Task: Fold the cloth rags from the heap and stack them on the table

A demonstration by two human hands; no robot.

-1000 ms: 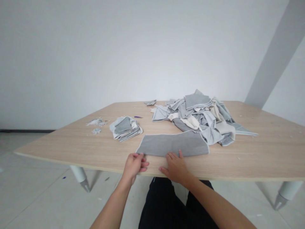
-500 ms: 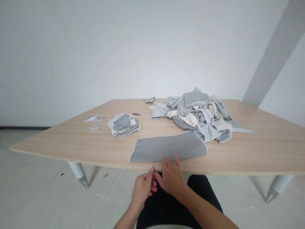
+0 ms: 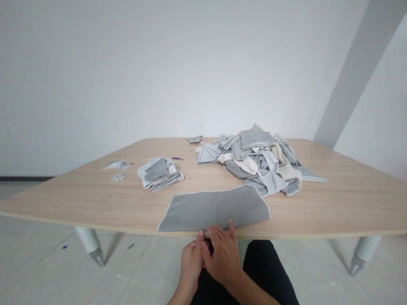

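Note:
A grey cloth [image 3: 213,207] with pale edging lies in a long flat shape along the table's near edge. My right hand [image 3: 222,254] rests at the cloth's near border with its fingers stretched out, the fingertips touching the fabric. Beside it, just below the table edge, my left hand [image 3: 191,259] is closed with thumb and fingers pinched together. Whatever it may hold is too small or hidden to see. The right thumb reaches over to the left fingers.
A loose heap of grey and beige cloths [image 3: 254,163] lies beyond the cloth, toward the right. To the left stand a stack of folded cloths [image 3: 160,173] and white scraps [image 3: 117,165]. A thin purple tool [image 3: 178,158] lies behind the stack on the wooden table [image 3: 85,195].
The grey cloth has shifted toward the table's near edge. My right hand has come closer to my left hand, its fingers still on the cloth. The view has tilted slightly.

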